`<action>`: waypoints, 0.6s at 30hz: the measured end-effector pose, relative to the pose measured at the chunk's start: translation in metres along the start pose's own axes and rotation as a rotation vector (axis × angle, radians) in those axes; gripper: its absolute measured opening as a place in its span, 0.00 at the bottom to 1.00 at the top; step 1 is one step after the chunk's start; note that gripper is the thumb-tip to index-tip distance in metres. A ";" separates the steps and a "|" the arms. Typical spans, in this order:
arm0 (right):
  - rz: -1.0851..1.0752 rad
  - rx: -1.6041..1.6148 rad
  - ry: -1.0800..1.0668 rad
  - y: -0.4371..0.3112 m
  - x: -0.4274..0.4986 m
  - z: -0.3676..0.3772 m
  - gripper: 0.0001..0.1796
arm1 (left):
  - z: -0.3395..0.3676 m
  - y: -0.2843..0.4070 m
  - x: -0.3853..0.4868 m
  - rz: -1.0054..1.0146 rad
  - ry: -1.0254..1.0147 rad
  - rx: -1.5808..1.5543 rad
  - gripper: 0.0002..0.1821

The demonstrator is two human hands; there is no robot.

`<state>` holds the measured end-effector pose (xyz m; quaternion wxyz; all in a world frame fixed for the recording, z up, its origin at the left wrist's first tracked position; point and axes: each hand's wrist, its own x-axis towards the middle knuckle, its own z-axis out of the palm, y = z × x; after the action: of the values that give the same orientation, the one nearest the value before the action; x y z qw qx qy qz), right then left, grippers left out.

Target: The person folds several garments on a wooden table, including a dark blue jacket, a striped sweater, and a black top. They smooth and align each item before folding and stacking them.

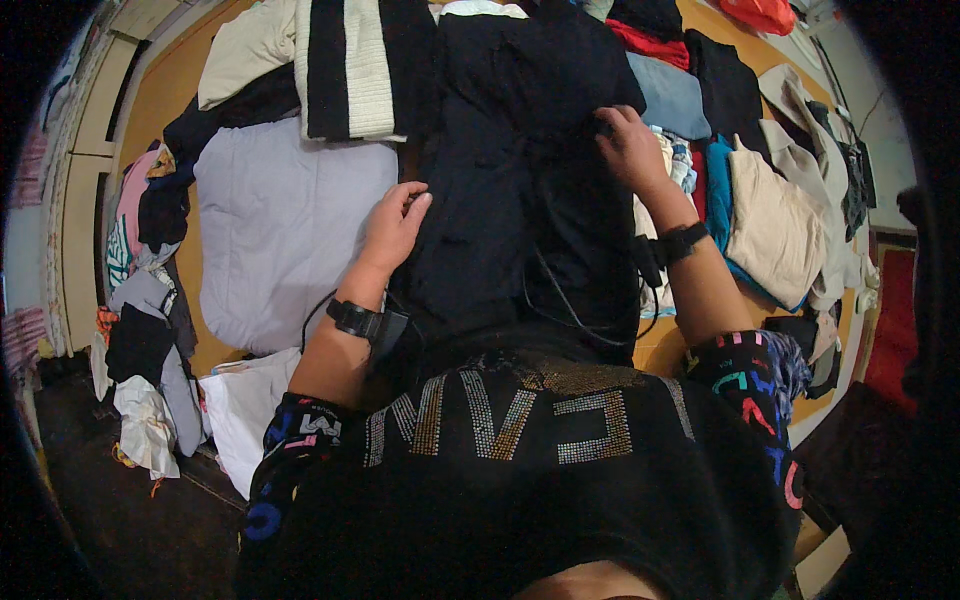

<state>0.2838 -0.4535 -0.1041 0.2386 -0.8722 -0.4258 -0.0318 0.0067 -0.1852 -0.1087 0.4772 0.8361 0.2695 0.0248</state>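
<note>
A black garment (480, 202), perhaps trousers, lies lengthwise before me, its near end reaching my body. At its left edge is my left hand (396, 223), fingers bent and thumb close to the forefinger. Whether cloth is pinched there cannot be made out. Farther up on the right side, my right hand (634, 146) has its curled fingers closed on the dark cloth. A grey cable (562, 292) loops over the garment's near right part. Left of my left hand lies a pale lavender padded piece (292, 232).
A black-and-white knit (367, 67) and a cream garment (251, 52) lie at the far left. On the right are folded blue denim (667, 94) and a beige folded garment (772, 210). Mixed clothes (142, 330) hang along the left edge. A red bag (761, 13) sits far right.
</note>
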 end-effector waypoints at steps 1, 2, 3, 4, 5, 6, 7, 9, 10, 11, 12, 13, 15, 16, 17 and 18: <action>-0.066 -0.082 -0.023 0.000 0.008 0.005 0.22 | 0.000 -0.001 0.002 0.040 0.020 -0.017 0.19; -0.158 -0.155 -0.029 -0.002 0.015 0.011 0.22 | 0.000 -0.001 0.002 0.064 0.050 -0.041 0.17; -0.253 -0.227 -0.038 -0.003 0.021 0.016 0.22 | 0.000 -0.002 0.004 0.101 0.032 0.021 0.15; -0.230 -0.319 -0.104 -0.002 0.023 0.019 0.18 | 0.001 -0.003 0.005 0.124 0.021 0.074 0.13; -0.181 -0.322 -0.105 0.001 0.027 0.020 0.16 | 0.002 -0.003 0.006 0.161 0.004 0.118 0.12; -0.126 -0.321 -0.140 0.005 0.029 0.019 0.14 | 0.002 -0.004 0.006 0.157 0.002 0.140 0.10; -0.053 -0.323 -0.184 0.010 0.032 0.016 0.12 | 0.003 -0.005 0.007 0.163 -0.006 0.152 0.09; -0.074 -0.197 -0.073 0.024 0.033 -0.002 0.08 | 0.004 -0.008 0.006 0.181 0.008 0.125 0.07; -0.026 0.039 -0.032 0.031 0.035 -0.012 0.07 | 0.004 -0.009 0.006 0.196 0.028 0.086 0.07; 0.068 0.268 0.002 0.037 0.036 -0.022 0.06 | 0.004 -0.011 0.005 0.209 0.058 0.042 0.07; 0.103 0.462 -0.017 0.043 0.035 -0.035 0.07 | 0.005 -0.012 0.005 0.284 0.098 0.014 0.07; 0.262 0.621 -0.061 0.048 0.034 -0.050 0.07 | 0.006 -0.014 0.005 0.355 0.145 -0.019 0.07; 0.230 0.711 -0.105 0.054 0.030 -0.075 0.04 | 0.008 -0.017 0.006 0.437 0.152 -0.118 0.08; 0.272 0.627 -0.116 0.055 0.030 -0.081 0.05 | 0.009 -0.019 0.007 0.449 0.113 -0.185 0.08; 0.211 0.595 -0.143 0.057 0.031 -0.088 0.06 | 0.010 -0.021 0.009 0.460 0.075 -0.251 0.08; 0.179 0.422 -0.157 0.058 0.031 -0.093 0.07 | 0.011 -0.022 0.009 0.416 0.027 -0.316 0.09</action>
<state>0.3618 -0.5026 -0.0361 0.3836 -0.8372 -0.3611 0.1469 0.0085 -0.1803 -0.1344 0.5830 0.7881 0.0909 0.1753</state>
